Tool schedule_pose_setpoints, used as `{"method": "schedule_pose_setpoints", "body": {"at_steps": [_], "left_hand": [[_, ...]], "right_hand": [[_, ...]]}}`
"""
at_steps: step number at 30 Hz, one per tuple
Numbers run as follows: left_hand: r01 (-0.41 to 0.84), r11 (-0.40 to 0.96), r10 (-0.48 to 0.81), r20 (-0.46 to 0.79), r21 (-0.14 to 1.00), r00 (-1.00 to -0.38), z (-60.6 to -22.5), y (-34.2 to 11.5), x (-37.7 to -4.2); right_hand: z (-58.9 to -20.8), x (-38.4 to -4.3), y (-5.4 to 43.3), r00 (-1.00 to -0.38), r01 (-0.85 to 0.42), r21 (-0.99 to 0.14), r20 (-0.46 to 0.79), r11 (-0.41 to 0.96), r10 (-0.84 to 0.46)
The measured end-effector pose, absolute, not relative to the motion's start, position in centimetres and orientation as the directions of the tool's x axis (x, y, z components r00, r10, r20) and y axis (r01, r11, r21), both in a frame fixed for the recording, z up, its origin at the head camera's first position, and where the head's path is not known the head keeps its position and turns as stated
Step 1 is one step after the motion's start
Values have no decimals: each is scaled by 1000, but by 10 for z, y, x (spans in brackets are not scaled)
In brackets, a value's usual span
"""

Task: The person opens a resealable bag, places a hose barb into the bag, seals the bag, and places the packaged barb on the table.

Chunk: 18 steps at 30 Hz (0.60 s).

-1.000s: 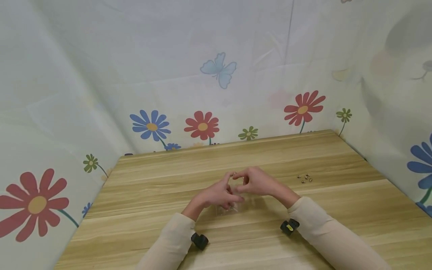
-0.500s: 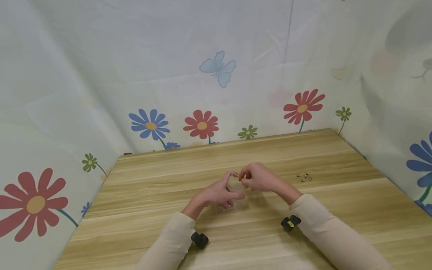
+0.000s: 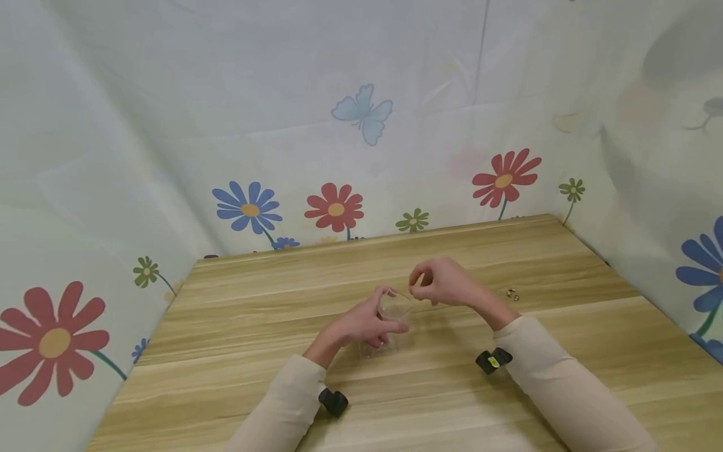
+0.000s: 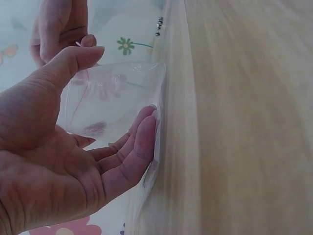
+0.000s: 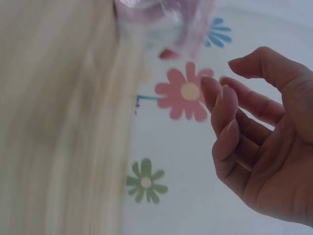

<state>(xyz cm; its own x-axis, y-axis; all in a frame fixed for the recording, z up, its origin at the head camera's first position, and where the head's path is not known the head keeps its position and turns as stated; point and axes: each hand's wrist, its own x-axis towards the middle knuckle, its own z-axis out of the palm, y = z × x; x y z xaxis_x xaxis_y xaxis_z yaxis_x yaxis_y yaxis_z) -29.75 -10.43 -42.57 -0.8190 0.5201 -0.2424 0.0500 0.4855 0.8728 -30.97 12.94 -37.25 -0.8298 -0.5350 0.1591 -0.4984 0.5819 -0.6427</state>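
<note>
My left hand [image 3: 364, 321] grips a clear plastic zip bag [image 4: 120, 88], its thumb at the upper rim and its fingers curled against the film. The bag's mouth stands spread apart, facing the right. Its lower part hangs close over the wooden table. My right hand [image 3: 449, 284] is just right of the bag's mouth, bent at the fingers. Seen from the right wrist, the thumb [image 5: 261, 63] and index finger are apart, with nothing visible between them. Beyond the right forearm lie several small shiny metal pieces [image 3: 512, 294], partly hidden by the right hand and arm.
The wooden table [image 3: 271, 301] reaches back to a white cloth backdrop [image 3: 271, 125] printed with flowers. More of this cloth hangs along the left and right sides. A small black camera [image 3: 334, 403] sits on the left wrist, another [image 3: 494, 360] on the right.
My right hand has drawn away from the bag's mouth, rightward and slightly back, toward the metal pieces. The bag's mouth shows wider now. My left hand has stayed nearly still, holding the bag.
</note>
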Motion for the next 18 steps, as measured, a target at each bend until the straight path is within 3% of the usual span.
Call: {"method": "schedule_pose_setpoints", "body": {"at_steps": [6,11,18], "left_hand": [[50,478,518,-236,877,-822,-425,-104,-297],[47,475,516,-235,879,-823,-427,-104,-297],[58,481,518,-231,875,-824,-428,-103,-297]], "right_hand": [[-366,-327,176,-853,-498,-482,119,721,-509],[-368,-336,210,-887,-419,-453,17,787,-462],[-373,-344,240,-911,-371,-416,-11,830,-413]]}}
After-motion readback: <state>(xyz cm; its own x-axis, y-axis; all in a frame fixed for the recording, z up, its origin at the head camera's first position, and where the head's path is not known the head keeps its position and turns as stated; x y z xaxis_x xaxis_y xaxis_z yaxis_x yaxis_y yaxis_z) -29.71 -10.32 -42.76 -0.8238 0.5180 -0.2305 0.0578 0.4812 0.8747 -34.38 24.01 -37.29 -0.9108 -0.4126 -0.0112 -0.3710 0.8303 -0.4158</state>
